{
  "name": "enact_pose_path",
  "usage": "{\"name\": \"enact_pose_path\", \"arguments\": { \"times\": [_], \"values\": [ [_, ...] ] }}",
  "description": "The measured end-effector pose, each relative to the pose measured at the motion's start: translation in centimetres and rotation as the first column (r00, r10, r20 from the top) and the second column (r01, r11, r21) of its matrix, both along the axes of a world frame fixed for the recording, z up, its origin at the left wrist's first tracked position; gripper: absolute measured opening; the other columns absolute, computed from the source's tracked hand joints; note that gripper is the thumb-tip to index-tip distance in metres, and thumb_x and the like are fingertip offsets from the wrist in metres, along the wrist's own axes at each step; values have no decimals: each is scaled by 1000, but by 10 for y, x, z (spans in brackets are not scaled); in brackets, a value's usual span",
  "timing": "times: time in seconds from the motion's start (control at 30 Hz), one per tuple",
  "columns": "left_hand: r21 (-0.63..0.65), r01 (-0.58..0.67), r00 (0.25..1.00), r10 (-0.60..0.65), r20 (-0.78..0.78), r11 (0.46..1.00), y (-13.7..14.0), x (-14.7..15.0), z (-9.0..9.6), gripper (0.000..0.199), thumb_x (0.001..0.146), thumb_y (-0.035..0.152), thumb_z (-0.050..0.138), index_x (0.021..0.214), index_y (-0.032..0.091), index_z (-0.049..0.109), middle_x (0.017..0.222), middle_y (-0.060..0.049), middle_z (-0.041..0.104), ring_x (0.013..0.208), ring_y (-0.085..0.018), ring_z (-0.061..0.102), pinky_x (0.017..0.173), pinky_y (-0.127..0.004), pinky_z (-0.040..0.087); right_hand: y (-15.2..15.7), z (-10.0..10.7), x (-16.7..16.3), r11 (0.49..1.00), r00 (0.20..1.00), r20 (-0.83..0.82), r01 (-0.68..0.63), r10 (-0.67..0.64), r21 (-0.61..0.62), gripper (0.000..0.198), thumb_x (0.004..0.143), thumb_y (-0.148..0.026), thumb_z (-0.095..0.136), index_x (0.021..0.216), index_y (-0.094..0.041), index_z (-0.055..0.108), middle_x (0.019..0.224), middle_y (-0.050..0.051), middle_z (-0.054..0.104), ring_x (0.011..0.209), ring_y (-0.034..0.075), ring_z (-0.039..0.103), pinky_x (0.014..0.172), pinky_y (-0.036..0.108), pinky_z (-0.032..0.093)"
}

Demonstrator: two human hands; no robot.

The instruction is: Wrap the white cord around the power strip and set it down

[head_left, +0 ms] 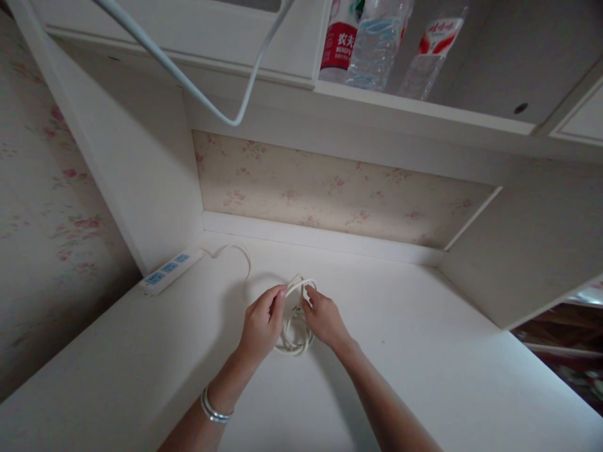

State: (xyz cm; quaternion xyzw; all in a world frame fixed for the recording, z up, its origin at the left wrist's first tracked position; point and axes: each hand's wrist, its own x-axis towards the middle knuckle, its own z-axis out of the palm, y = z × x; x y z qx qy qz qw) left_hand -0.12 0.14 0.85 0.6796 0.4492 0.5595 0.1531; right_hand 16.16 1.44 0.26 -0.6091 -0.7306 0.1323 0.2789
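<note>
A white power cord [293, 349] is gathered in loops above the white desk, between my two hands. My left hand [262, 320] pinches the upper part of the loops, thumb and fingers closed on the cord. On the other side, my right hand [325, 314] has its fingers curled round the cord near the top of the coil. The lower loops hang below my fingers, and some of the cord is hidden behind them. From the back left, a length of cord runs to a white power strip [170, 271] with blue socket faces.
The white desk [414, 376] spreads under my hands, with a side panel at each end. Overhead, a shelf [424, 114] holds several plastic bottles [372, 50]. A pale bent rod or cable [202, 97] hangs across the upper left. Floral wallpaper [330, 188] covers the back.
</note>
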Motion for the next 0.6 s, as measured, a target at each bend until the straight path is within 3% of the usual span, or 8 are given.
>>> {"name": "enact_pose_path", "arguments": {
  "times": [0.1,0.2,0.33,0.4,0.5,0.53,0.6],
  "values": [
    [-7,35,999,-35,-20,999,-1,3,-2,23,91,25,44,103,17,62,98,-5,70,89,-15,65,82,-23,49,20,-3,-5,995,997,69,34,-28,-97,32,89,-25,42,118,-15,49,99,15,66,82,23,64,73,32,42],
    [9,66,997,-65,-37,998,-3,4,-3,23,92,24,44,106,18,61,98,-5,70,88,-15,65,82,-23,49,37,-5,-5,991,997,-78,-29,19,-130,27,89,-22,41,110,-15,55,97,15,66,85,23,63,74,31,42],
    [43,101,992,-98,-78,994,-5,5,-5,25,92,21,42,111,19,58,102,-6,68,93,-15,63,85,-24,48,47,1,-3,989,965,-247,-116,90,-91,25,90,-22,37,100,-18,59,91,7,67,83,17,61,74,27,43],
    [39,120,986,-115,-119,992,-5,6,-8,26,93,21,40,114,19,55,100,-6,66,94,-15,62,85,-26,47,45,9,-1,976,864,-487,-197,128,-94,24,89,-28,41,101,-19,58,85,4,65,76,15,60,70,26,44],
    [36,91,982,-84,-169,995,-1,7,-12,26,94,21,36,113,18,54,95,-7,65,91,-17,61,84,-28,47,39,22,3,900,560,-825,-397,84,-178,24,83,-37,53,93,-16,60,69,1,60,61,13,55,60,24,42],
    [39,61,983,-53,-176,997,2,6,-13,26,94,21,36,112,17,54,93,-7,64,90,-17,60,83,-29,47,37,26,7,856,503,-863,-466,51,-222,26,81,-39,56,89,-15,60,66,1,60,59,12,54,59,24,41],
    [45,1,980,8,-197,999,6,3,-14,26,95,22,36,111,17,56,90,-7,63,88,-18,59,82,-31,46,33,31,18,772,476,-880,-561,6,-298,29,78,-41,62,87,-14,60,68,2,60,59,12,55,59,24,41]
  ]
}}
